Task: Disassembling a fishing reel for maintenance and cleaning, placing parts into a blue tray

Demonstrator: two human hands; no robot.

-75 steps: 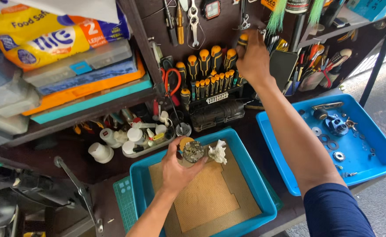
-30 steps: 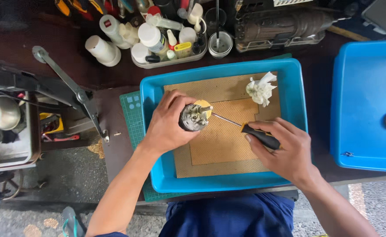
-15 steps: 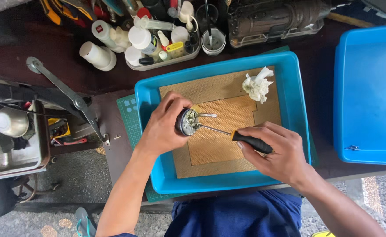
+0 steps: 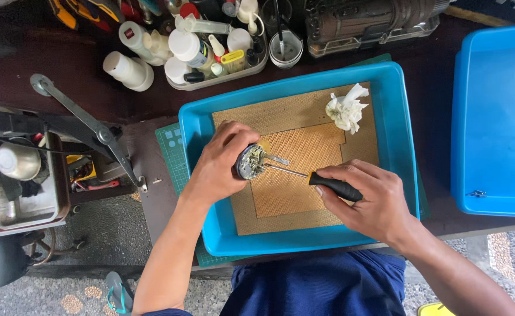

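Left hand [image 4: 221, 165] grips round part [image 4: 250, 162]; right hand [image 4: 367, 201] applies screwdriver [image 4: 319, 181], seemingly touching.

Bright, even daylight, soft shadows, sharp focus, slight wide-angle bending at the edges.

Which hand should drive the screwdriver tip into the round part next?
Right, likely. The right hand already grips the screwdriver, its tip at the round part. The left hand is wrapped around that part, steadying it over the blue tray.
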